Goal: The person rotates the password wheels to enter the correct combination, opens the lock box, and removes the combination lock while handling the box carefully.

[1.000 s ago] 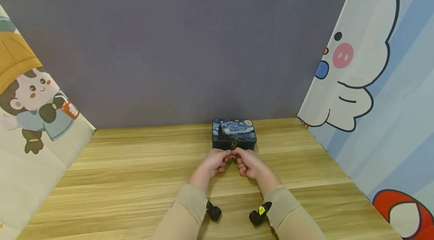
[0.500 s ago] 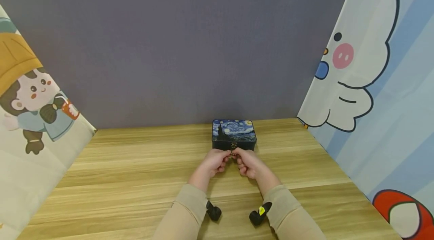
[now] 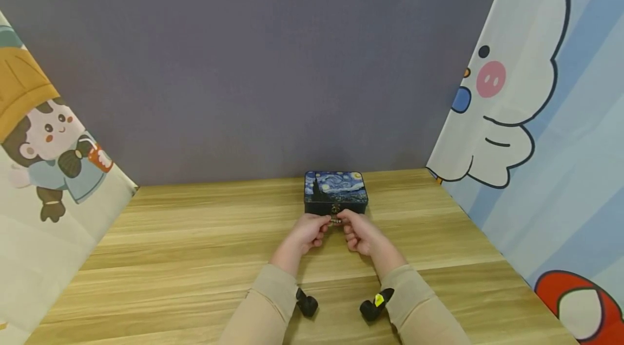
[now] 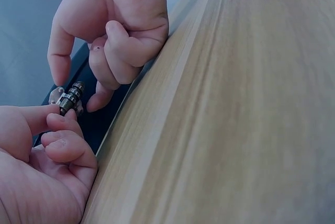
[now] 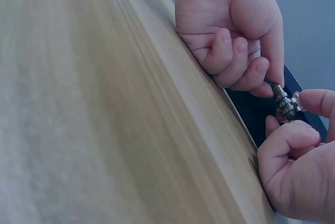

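Note:
A small dark tin box (image 3: 336, 188) with a starry-night painting on its lid stands at the back of the table, lid down. On its front, below the metal clasp (image 3: 336, 208), is a small barrel-shaped combination lock (image 4: 70, 97) with ridged dials. My left hand (image 3: 308, 230) pinches one end of this lock between thumb and finger. At the other end my right hand (image 3: 361, 232) holds thumb and forefinger apart on either side of the lock, a gap showing in the left wrist view. Its remaining fingers curl loosely.
The wood-grain table (image 3: 195, 258) ends at a grey panel (image 3: 273, 63) close behind the box. Cartoon-printed curtains flank it, one on the left (image 3: 49, 171) and one on the right (image 3: 575, 144). Black wrist cameras (image 3: 307, 304) sit at both cuffs.
My right hand has shifted slightly to the right, its thumb and forefinger coming off the lock, so more of the lock shows. My left hand and the box stay put.

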The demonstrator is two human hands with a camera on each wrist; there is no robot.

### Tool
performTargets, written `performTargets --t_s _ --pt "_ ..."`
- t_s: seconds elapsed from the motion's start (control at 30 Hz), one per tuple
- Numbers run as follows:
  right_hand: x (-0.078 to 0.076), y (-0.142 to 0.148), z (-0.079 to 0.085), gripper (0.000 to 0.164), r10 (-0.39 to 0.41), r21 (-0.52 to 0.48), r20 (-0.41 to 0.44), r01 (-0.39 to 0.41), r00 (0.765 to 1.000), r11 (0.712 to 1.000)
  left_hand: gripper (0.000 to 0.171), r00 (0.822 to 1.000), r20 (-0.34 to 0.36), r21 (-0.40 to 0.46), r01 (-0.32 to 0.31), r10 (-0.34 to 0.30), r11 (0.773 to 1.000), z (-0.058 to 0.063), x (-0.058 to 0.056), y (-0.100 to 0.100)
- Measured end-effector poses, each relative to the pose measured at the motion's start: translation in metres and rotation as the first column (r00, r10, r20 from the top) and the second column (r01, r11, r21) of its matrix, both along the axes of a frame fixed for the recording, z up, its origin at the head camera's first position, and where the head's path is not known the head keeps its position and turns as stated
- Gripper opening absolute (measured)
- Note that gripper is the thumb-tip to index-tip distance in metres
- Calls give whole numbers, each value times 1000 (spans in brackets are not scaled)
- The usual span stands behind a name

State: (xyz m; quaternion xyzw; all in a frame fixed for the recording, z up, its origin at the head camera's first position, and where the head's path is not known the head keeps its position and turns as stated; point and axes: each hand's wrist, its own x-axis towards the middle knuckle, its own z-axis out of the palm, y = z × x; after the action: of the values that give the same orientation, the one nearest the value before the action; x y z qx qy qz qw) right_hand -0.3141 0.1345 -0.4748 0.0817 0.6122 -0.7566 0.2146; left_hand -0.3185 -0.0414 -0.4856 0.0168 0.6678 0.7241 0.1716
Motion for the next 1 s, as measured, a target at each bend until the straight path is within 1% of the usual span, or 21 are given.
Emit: performTargets --t_s 0.07,0.27,0.47,0.63,1.0 --pt "0 2 0 25 0 -2 4 0 1000 1000 25 1000 -4 -1 -5 5 1000 0 0 0" --pt "0 5 2 23 9 -2 3 -9 1000 1000 25 1000 -15 -1 -15 15 1000 -1 1 1" --pt "1 3 2 33 9 8 -6 -9 1000 1000 26 1000 -7 -5 -2 2 1000 -1 0 1" --pt "1 1 2 36 7 9 -8 -7 1000 1000 26 1000 0 -3 -2 2 1000 0 2 0" --pt "3 -5 1 30 15 -1 -16 -15 1000 1000 27 1000 8 -13 4 -4 1000 2 2 -1"
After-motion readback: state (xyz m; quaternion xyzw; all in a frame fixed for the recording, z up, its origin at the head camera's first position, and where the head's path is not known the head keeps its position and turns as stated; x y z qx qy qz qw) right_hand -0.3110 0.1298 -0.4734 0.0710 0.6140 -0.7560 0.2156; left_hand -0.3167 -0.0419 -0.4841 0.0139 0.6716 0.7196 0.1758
